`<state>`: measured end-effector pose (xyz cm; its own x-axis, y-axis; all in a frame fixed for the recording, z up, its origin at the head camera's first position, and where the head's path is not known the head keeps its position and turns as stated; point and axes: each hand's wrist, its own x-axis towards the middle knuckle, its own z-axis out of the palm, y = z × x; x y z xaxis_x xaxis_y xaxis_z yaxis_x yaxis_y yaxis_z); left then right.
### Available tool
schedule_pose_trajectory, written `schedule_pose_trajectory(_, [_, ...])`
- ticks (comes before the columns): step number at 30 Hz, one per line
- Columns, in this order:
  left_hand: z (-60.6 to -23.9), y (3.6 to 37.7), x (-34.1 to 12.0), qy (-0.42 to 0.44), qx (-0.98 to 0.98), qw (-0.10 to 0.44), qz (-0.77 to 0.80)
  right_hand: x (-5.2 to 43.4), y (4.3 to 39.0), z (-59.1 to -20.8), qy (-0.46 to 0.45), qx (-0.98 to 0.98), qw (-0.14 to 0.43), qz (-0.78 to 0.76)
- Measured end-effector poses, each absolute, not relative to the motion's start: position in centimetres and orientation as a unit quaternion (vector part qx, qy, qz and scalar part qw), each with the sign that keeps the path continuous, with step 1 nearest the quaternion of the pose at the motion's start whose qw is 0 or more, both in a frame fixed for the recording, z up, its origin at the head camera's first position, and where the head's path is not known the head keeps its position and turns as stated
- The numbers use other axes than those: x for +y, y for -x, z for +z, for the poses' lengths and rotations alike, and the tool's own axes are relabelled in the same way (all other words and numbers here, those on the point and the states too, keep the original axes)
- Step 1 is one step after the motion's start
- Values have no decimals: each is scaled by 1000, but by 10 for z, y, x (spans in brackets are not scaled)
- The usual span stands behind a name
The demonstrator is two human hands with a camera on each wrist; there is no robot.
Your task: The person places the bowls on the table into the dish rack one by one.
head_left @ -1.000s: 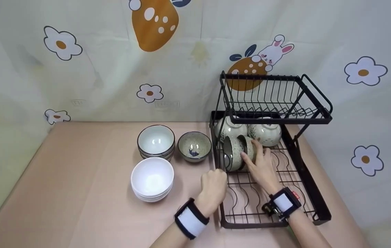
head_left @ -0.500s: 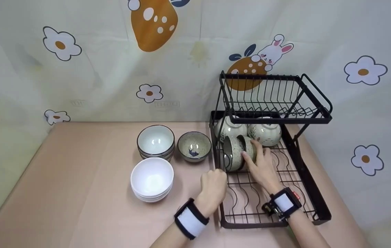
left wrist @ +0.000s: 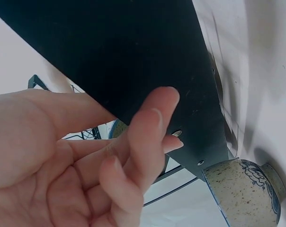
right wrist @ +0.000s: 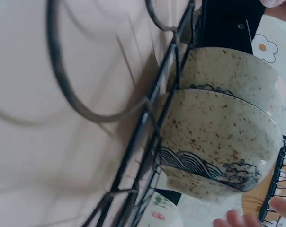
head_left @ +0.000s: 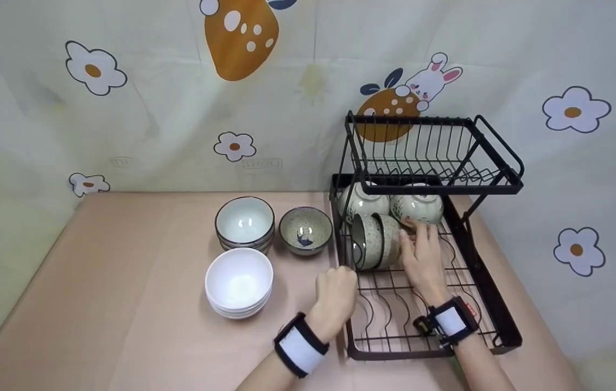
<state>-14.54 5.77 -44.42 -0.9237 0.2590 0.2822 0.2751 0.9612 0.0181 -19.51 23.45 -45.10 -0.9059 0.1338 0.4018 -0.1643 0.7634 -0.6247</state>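
Two-tier black wire dish rack (head_left: 503, 187) at the right end of a pink table (head_left: 139, 282), against a cartoon-printed backdrop (head_left: 177, 98). Lower tier: two speckled bowls (head_left: 375, 241) set on edge side by side near the left wall, nested close, seen from below in the right wrist view (right wrist: 218, 137); behind them, at the back of the tier, two pale glazed bowls (head_left: 389, 205) tipped on their sides. Right hand (head_left: 421, 255) inside the lower tier just right of the on-edge pair, fingers extended and relaxed, tips at or just beside the rear bowl's outer wall, gripping nothing; contact not resolvable. Left hand (head_left: 336, 296) at the rack's left front edge, fingers loosely curled against the black side panel (left wrist: 147, 61), with no object visibly enclosed; left wrist view: fingers (left wrist: 147, 137) bent before the panel, one speckled bowl (left wrist: 247, 189) just beyond. On the table left of the rack: one speckled bowl with blue motif (head_left: 306, 230), upright; a stack of dark-rimmed bowls (head_left: 245, 222); a stack of white bowls (head_left: 239, 281) nearest the viewer. Upper tier: bare wire.
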Motion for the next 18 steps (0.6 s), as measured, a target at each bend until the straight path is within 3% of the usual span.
schedule_pose_trajectory(9, [-443,144,58,132,-981,141,-34,238,191,-447,-62,-869,371,321])
schedule_pose_trajectory(16, [-440,149,52,132,-984,109,-38,241,191,-448,-98,-865,395,294])
schedule_pose_trajectory(18, [-441,155,48,125,-983,134,-32,240,192,-448,-102,-863,397,296])
